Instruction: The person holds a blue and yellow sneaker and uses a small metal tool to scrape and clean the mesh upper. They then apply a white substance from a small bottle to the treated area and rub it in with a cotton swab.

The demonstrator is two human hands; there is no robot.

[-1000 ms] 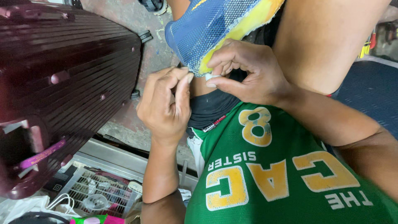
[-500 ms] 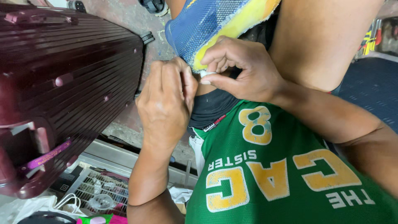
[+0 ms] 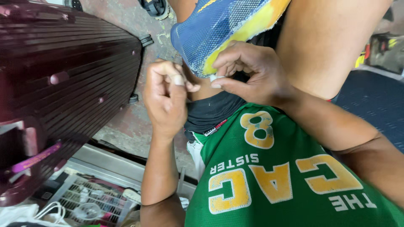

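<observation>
The right hand (image 3: 248, 71) pinches the frayed edge of a blue-and-yellow mesh shoe upper (image 3: 223, 29) to steady it, while the left hand (image 3: 168, 98), loosely curled, holds nothing visible beside it.

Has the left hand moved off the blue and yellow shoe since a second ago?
Yes. The left hand has drawn back slightly toward the maroon suitcase, away from the shoe.

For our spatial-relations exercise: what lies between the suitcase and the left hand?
In the head view, only bare stained floor lies between the dark red suitcase and the left hand.
</observation>
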